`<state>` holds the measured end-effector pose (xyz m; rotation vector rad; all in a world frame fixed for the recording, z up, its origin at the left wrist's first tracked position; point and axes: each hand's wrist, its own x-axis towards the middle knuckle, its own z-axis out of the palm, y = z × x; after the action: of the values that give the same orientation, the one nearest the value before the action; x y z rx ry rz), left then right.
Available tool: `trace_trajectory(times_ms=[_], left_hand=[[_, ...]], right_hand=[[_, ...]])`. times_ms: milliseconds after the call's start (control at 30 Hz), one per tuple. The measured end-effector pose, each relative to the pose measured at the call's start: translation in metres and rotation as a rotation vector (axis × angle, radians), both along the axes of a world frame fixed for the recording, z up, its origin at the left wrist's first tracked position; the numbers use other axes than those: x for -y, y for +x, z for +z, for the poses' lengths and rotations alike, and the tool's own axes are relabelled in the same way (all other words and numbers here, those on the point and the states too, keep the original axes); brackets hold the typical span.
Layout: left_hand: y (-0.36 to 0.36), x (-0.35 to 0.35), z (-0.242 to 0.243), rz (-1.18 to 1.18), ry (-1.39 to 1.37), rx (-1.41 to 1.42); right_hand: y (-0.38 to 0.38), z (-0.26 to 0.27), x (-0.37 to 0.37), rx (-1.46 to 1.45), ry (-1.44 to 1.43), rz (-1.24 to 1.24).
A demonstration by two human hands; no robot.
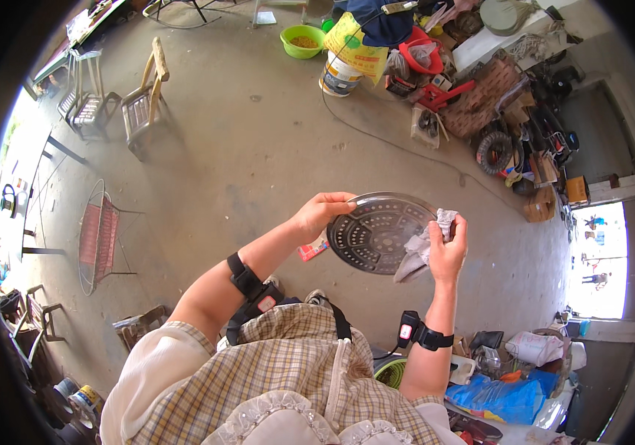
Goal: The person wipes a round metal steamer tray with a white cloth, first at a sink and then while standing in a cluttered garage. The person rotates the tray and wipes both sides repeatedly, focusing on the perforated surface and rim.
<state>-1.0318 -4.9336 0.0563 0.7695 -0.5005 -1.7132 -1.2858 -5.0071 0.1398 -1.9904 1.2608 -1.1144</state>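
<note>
A round perforated metal steamer plate is held up before me over the floor, its rows of holes facing me. My left hand grips its upper left rim, thumb on top. At the right edge, my right hand clasps a crumpled greyish cloth against the rim. Part of the cloth hangs down over the plate's lower right side. The fingers behind the plate are hidden. A red and white flat packet or card shows partly behind the plate's left side.
Wooden chairs and a red woven seat stand to the left. Ahead are a green basin and a white bucket. A cable crosses the floor toward piled goods. A green basket sits near my right side.
</note>
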Motion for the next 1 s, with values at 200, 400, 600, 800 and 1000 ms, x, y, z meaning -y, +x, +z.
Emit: trace_trajectory(times_ms=[200, 400, 600, 800, 1000], left_hand=[[-0.005, 0.005, 0.004, -0.02, 0.061, -0.132], [-0.005, 0.009, -0.011, -0.045, 0.069, -0.09], [-0.007, 0.009, -0.021, -0.073, 0.078, -0.107], [-0.007, 0.01, -0.013, -0.119, 0.074, -0.06], [-0.021, 0.007, -0.007, 0.155, 0.043, -0.085]], right_hand=[[0.005, 0.012, -0.006, -0.055, -0.06, 0.014], [0.01, 0.014, -0.006, -0.094, -0.095, 0.021], [0.014, 0.012, -0.005, -0.103, -0.101, 0.054], [0.023, 0.008, -0.009, -0.147, -0.132, 0.072], [0.035, 0.011, -0.022, -0.292, -0.687, 0.143]])
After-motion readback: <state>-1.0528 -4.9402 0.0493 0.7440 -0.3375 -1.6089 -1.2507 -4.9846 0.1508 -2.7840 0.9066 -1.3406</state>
